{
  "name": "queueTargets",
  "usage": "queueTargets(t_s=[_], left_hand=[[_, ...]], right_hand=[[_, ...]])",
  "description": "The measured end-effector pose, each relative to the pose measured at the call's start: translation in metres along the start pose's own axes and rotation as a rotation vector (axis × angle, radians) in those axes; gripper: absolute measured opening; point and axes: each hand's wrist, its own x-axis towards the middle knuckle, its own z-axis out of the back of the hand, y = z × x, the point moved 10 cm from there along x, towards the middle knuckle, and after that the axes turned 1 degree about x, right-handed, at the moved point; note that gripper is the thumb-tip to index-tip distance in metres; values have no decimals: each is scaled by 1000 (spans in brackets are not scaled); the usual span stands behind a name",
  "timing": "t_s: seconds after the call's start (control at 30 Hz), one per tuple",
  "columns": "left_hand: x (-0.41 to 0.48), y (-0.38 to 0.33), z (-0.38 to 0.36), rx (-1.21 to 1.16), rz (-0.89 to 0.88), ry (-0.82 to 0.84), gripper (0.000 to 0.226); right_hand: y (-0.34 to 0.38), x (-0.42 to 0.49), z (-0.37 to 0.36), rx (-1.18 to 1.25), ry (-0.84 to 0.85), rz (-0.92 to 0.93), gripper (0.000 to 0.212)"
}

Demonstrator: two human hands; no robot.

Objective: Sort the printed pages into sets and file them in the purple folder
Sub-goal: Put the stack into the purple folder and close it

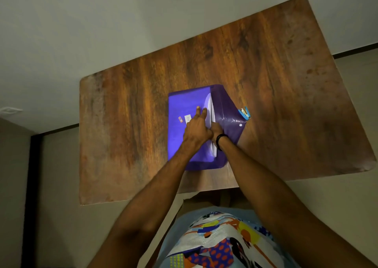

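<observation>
Folder (184, 104): purple, lies flat near the middle of the wooden table (122, 124), with its opening toward the right side.
Flap (226, 112): turned open to the right and resting on the table; a small white snap button (240, 125) is near its outer corner.
Pages (211, 108): a white stack sits inside the folder; only its curved edge shows along the opening, between the front cover and the flap.
Left hand (196, 132): lies on the front cover of the folder, palm down, the fingers (198, 112) stretched out straight and pressing on the cover just beside the edge of the pages. It grips nothing.
Right hand (216, 129): is at the opening of the folder, touching the left hand, with a black wristband (221, 141) on the wrist. Its fingers are hidden behind the left hand and the pages, so I cannot tell if they are straight or curled, or if they hold something.
Stickers: a white label (187, 118) and a small orange and blue mark (180, 119) are on the front cover, just left of the left hand.
Stapler (245, 113): blue, small, on the table just beside the outer edge of the flap.
Person: both bare forearms reach over the near edge of the table; a colourful patterned shirt (214, 243) shows at the bottom.
</observation>
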Motion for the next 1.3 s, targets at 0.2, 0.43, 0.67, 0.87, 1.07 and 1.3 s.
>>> queueTargets(t_s=[0.2, 0.43, 0.67, 0.87, 1.07, 1.3], left_hand=[[6, 3, -17, -73, 33, -14, 78], [21, 11, -57, -137, -68, 54, 88], [25, 56, -73, 199, -39, 34, 82], [23, 65, -88, 135, 21, 36, 80], [23, 65, -89, 155, 2, -4, 78], [31, 78, -86, 68, -45, 52, 71]], right_hand=[[-20, -46, 66, -22, -376, -82, 37], [-72, -70, 85, 89, -574, -182, 80], [-60, -62, 92, 307, -584, -87, 66], [-6, -88, 87, 132, -654, 130, 22], [24, -85, 53, -312, -615, 320, 26], [36, -74, 22, -550, -498, 330, 13]])
